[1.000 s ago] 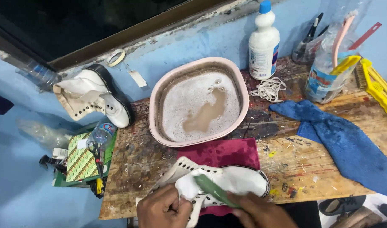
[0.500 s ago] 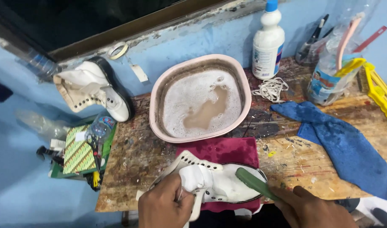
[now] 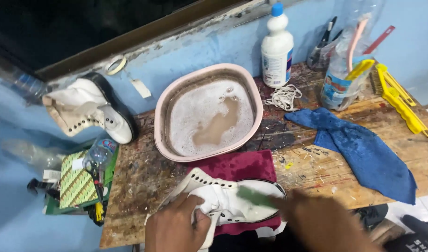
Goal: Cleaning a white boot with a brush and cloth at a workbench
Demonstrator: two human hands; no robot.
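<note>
In the head view, a pink basin (image 3: 160,119) at the middle of the worn wooden table (image 3: 316,175) holds foamy, brownish water. At far right, a clear cut bottle (image 3: 340,84) holds brushes and tools, beside a white bottle (image 3: 275,49).

The left hand (image 3: 176,228) is closed, gripping the collar of a white boot (image 3: 228,198). The blurred right hand (image 3: 326,221) holds a green brush (image 3: 256,197) against the boot's toe end; its grip cannot be told.

The boot lies at the table's near edge on a maroon cloth (image 3: 237,167), long axis left to right, toe pointing right.
</note>
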